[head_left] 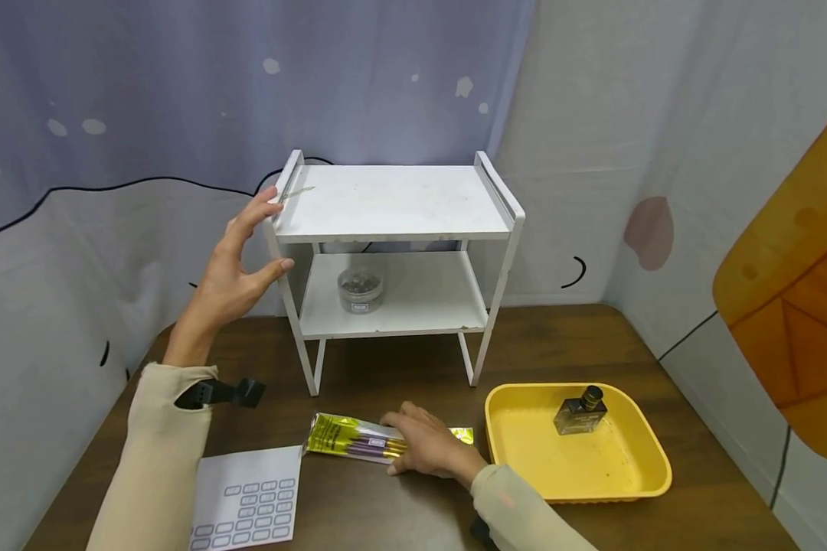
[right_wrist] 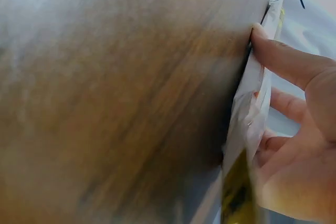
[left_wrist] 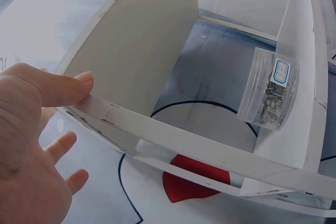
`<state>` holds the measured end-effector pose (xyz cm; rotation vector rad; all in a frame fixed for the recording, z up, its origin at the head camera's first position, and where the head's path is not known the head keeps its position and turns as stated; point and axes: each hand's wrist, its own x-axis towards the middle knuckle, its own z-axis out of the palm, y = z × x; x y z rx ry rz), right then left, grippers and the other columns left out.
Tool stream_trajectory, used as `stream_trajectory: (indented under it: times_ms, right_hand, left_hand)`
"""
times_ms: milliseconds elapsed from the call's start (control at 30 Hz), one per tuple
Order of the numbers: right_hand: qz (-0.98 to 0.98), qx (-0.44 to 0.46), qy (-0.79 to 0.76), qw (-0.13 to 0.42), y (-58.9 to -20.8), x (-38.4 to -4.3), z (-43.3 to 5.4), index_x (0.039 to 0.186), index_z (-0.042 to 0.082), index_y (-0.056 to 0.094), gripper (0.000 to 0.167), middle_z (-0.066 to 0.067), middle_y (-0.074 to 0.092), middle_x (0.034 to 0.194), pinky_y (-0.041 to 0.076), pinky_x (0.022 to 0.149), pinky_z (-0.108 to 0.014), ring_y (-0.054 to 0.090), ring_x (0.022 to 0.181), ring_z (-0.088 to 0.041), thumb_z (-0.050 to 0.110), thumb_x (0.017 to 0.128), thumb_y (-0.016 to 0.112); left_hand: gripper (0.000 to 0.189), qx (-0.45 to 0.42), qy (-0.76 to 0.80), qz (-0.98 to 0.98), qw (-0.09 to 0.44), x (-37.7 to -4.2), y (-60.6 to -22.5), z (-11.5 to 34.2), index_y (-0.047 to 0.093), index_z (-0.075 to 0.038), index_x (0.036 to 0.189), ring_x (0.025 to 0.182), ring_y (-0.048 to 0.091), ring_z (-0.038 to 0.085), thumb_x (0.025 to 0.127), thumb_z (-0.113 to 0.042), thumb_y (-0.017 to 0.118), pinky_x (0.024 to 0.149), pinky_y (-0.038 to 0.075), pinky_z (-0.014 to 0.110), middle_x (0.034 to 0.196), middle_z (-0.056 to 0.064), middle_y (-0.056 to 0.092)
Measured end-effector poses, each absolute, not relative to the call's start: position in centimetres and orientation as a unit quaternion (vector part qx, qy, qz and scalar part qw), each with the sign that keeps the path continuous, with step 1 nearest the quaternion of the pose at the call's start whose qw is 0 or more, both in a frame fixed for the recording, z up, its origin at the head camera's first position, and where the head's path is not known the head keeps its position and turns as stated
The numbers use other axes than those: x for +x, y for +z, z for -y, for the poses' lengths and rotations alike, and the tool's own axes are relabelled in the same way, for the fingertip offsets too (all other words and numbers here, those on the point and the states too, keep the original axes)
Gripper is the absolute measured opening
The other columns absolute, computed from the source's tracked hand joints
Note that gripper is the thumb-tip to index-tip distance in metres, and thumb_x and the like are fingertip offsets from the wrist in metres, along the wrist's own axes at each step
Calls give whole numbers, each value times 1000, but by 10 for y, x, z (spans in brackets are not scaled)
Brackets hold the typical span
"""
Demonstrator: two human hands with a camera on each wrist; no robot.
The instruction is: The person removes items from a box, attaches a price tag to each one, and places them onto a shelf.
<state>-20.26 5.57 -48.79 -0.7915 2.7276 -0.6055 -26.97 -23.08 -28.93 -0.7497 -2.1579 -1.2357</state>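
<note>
Fingers, R hand (head_left: 423,442): curled across yellow packet (head_left: 348,438), thumb at near edge, other fingers over the far side; packet looked held, but how firmly, couldn't tell.
Packet: under R fingers, lying along table (head_left: 379,509), one end poking out L of them; purple-and-gold sticks inside, poss. brushes.
Step in hand: prob. picking up packet, at grip stage; lift not yet clear AFAICT.
Next move: likely called for a snug pinch on both edges, then a level lift w/o bending sticks.
Fingers, L hand (head_left: 230,275): spread wide, nothing held, right by L side of white shelf (head_left: 393,203); contact uncertain.
Sheet (head_left: 214,471): L of R fingers, near packet's end, w/ printed label boxes.
Tray (head_left: 524,478): yellow, R of R fingers, w/ dark bottle (head_left: 579,417) inside.
Tub (head_left: 360,291): clear, silvery bits inside, beyond R fingers on lower shelf level.
</note>
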Motion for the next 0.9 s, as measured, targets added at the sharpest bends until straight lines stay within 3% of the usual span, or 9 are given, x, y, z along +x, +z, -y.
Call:
stream_trajectory:
  times_ms: [167,300,400,633,767,900]
  right_hand:
    - [-926,-300,-201,108,-489,-203,-56,139,27,54,76,4,60,117,49,89,-34,58,106,-14,30,73,89]
    - [-922,-312,-204,108,-489,-205,-57,137,26,54,75,1,64,123,50,90,-37,61,110,-17,29,72,90]
    - [-919,-317,-205,114,-489,-206,-57,132,26,56,69,1,66,120,50,89,-36,61,107,-16,28,72,90]
    - [-918,-328,-198,106,-489,-208,-55,104,23,66,42,9,68,111,50,92,-31,62,108,-15,30,71,90]
    - [-913,-327,-220,106,-488,-210,-54,104,20,68,44,11,68,109,50,91,-27,61,103,-11,35,70,91]
    - [-906,-335,-236,110,-486,-210,-54,110,18,68,44,10,68,113,49,94,-27,61,107,-11,30,73,90]
  left_hand:
    - [66,-275,-462,799,268,-270,-290,231,48,-2,141,148,23,36,82,14,71,114,20,63,163,8,32]
    - [65,-275,-461,800,268,-270,-290,231,48,-1,141,148,24,36,82,14,71,114,20,63,163,8,32]
    - [64,-277,-458,800,270,-270,-290,231,48,-2,140,149,24,35,82,14,71,113,22,64,163,8,32]
    - [63,-278,-458,800,270,-271,-290,230,48,-3,141,150,23,33,83,13,70,113,22,64,163,7,31]
    - [64,-277,-459,800,270,-271,-290,230,48,-4,141,150,23,33,83,14,70,113,22,63,163,7,31]
    - [64,-278,-458,800,271,-271,-291,230,48,-4,141,150,22,33,83,14,70,113,22,64,163,7,31]
